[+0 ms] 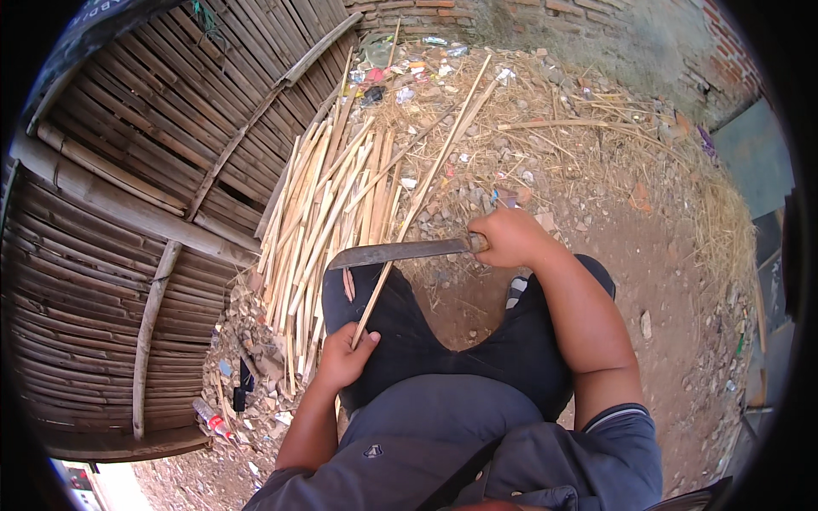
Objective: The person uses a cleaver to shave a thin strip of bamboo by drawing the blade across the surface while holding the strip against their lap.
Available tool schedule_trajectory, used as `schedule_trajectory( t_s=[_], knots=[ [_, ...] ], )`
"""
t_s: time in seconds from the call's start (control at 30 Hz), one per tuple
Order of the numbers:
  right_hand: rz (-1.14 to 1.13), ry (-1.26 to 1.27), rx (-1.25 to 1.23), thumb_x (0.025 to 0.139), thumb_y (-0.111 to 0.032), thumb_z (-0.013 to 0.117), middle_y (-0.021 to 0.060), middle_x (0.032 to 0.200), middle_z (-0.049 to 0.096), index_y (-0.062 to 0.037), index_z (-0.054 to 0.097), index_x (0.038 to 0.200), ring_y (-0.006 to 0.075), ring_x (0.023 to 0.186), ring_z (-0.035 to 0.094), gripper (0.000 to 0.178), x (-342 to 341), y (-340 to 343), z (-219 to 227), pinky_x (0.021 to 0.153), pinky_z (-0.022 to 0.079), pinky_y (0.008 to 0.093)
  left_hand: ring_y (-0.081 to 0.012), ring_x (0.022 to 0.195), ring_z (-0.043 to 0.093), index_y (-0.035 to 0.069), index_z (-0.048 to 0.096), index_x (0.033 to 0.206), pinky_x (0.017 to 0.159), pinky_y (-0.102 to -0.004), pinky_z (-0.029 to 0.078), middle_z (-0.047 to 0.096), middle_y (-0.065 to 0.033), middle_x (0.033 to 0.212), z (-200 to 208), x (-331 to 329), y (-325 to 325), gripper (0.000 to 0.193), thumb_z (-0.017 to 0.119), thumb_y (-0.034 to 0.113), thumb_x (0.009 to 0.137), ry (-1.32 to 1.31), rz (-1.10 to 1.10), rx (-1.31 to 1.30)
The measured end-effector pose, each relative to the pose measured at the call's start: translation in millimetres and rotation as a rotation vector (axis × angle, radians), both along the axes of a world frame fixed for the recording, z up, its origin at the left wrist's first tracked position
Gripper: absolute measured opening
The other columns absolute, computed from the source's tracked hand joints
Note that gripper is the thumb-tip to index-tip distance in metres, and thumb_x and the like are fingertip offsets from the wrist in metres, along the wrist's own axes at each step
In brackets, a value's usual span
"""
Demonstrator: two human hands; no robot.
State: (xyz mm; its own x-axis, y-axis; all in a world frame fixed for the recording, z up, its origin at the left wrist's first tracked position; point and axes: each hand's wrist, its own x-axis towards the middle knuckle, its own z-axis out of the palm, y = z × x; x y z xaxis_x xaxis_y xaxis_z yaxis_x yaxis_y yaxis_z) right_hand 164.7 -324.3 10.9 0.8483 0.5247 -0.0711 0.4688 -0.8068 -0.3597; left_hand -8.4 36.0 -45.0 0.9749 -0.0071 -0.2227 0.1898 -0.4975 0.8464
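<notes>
My left hand is closed around the near end of a long, thin bamboo strip, which slants away up and to the right over my left thigh. In my right hand is the handle of a machete, its long dark blade pointing left. The blade crosses the strip above my left knee; whether it touches the strip I cannot tell. Just left of my legs, a pile of pale split bamboo strips lies on the ground.
A slatted bamboo wall rises on the left, and a brick wall stands at the far side. Straw, stones and litter cover the dirt ground. A plastic bottle lies at the lower left. A grey panel stands at the right.
</notes>
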Motion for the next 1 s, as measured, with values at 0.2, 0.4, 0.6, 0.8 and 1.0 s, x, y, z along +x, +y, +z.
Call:
schedule_trajectory(
  t_s=[0.2,0.4,0.6,0.8,1.0],
  knots=[
    [-0.05,-0.132,0.075,0.075,-0.029,0.081,0.0193,0.089,0.075,-0.0101,0.074,0.099,0.0427,0.089,0.073,0.031,3,-17,6,0.08,0.057,0.0536,-0.0063,0.068,0.048,0.005,0.062,0.087,0.06,-0.0299,0.042,0.055,0.0042,0.071,-3,-2,2,0.034,0.075,0.032,0.104,-0.048,-0.033,0.037],
    [-0.026,-0.123,-0.023,0.074,-0.028,0.081,0.0179,0.087,0.075,-0.011,0.074,0.096,0.0412,0.09,0.073,0.029,-1,-12,14,0.08,0.058,0.0526,-0.0095,0.062,0.051,0.005,0.064,0.084,0.058,-0.0322,0.045,0.058,-0.0004,0.065,-2,-1,4,0.033,0.079,0.031,0.1,-0.038,-0.023,0.055],
    [-0.047,-0.115,0.02,0.075,-0.029,0.081,0.0174,0.084,0.074,-0.0117,0.074,0.096,0.041,0.088,0.073,0.028,7,-18,7,0.079,0.057,0.0524,-0.011,0.061,0.055,0.003,0.065,0.085,0.058,-0.0342,0.047,0.06,-0.0037,0.065,-4,-1,5,0.037,0.079,0.035,0.099,-0.041,-0.032,0.052],
    [-0.075,-0.139,0.021,0.075,-0.03,0.081,0.0172,0.081,0.073,-0.0121,0.075,0.096,0.0405,0.088,0.073,0.028,4,-17,4,0.08,0.057,0.0517,-0.0133,0.061,0.056,0.003,0.065,0.084,0.059,-0.0353,0.048,0.06,-0.0053,0.064,5,-1,2,0.039,0.079,0.036,0.099,-0.047,-0.027,0.11],
    [-0.018,-0.107,0.006,0.076,-0.029,0.08,0.0169,0.082,0.074,-0.0126,0.075,0.097,0.0404,0.091,0.073,0.027,3,-14,11,0.081,0.057,0.0514,-0.0137,0.061,0.056,0.003,0.065,0.085,0.059,-0.0355,0.048,0.061,-0.0058,0.065,11,-3,1,0.038,0.079,0.036,0.099,-0.033,-0.036,0.13]
  ],
)
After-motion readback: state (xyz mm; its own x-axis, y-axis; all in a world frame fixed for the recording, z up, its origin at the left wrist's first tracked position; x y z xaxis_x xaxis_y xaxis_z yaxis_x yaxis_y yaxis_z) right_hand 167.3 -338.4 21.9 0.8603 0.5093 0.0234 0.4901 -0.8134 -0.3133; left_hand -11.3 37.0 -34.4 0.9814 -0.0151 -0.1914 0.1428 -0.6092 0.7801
